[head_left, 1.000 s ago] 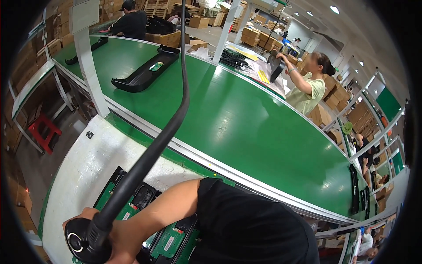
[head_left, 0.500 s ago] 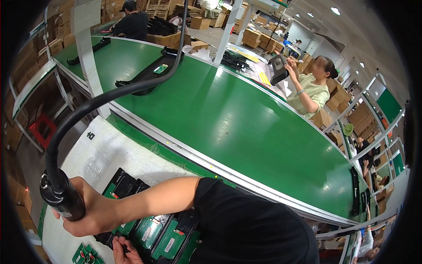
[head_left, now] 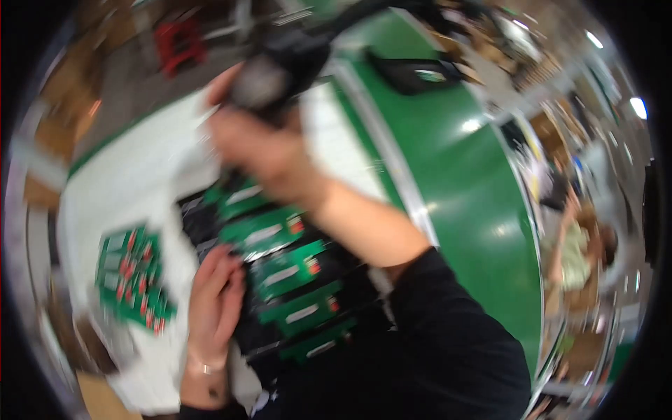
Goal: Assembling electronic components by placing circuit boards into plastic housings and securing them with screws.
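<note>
My right hand point(head_left: 262, 143) is wrapped round a black corded electric screwdriver point(head_left: 269, 80), its thick cable leading up and right. Both are blurred, and the tool's tip is hidden. The hand is above the far end of a row of black plastic housings point(head_left: 199, 220). Green circuit boards point(head_left: 290, 269) with white labels and small red parts lie in them. At the row's left edge is my left hand point(head_left: 213, 301), fingers curled together near the boards. Whatever is between those fingertips cannot be made out. Left of it, a pile of loose green circuit boards point(head_left: 133, 276) rests on the white worktop.
The white worktop point(head_left: 133, 182) adjoins a green conveyor belt point(head_left: 455, 217) with a metal rail point(head_left: 392, 150). A black housing point(head_left: 413, 73) carrying a board lies on the belt. Across it, a co-worker point(head_left: 577, 255) handles a dark part. A red stool point(head_left: 178, 45) stands beyond the worktop.
The whole view has turned and blurred, bringing the loose boards and housings more fully into sight. My right hand and the screwdriver now appear higher in the picture; my left hand remains beside the housings.
</note>
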A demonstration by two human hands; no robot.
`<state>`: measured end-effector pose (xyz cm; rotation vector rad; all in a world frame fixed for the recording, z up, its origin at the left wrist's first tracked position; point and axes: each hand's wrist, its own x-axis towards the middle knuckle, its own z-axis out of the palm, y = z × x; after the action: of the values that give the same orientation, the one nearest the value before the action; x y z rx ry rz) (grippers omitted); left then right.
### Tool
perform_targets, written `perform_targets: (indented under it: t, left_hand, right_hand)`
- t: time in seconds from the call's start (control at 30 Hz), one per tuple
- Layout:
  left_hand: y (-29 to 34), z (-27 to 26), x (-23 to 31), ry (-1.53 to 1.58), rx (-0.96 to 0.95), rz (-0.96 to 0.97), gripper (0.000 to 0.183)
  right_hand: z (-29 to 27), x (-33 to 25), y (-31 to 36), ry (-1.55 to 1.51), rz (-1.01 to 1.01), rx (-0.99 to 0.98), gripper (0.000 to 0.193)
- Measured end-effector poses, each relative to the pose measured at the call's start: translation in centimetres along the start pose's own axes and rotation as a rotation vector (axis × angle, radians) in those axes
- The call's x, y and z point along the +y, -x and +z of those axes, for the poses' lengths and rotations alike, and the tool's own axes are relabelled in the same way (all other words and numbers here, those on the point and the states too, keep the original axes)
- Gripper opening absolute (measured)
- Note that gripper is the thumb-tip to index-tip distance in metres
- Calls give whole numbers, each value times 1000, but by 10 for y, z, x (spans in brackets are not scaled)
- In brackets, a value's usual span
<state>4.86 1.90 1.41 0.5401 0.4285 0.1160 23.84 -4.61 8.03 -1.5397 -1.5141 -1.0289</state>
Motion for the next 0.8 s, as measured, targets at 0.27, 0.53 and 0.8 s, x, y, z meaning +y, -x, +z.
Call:
perform_targets:
  t: [0.27,0.53,0.8]
  left_hand:
    - [2,-10,10,92,-12,-15,17]
    - [-2,-6,7,109,27,-49,15]
    - [0,-8,8,145,-16,-52,16]
  right_hand:
    - [20,0,-28,-1132,933,54,16]
    - [31,10,-17,-1067,954,32,10]
    - [44,17,-21,-1013,916,-70,11]
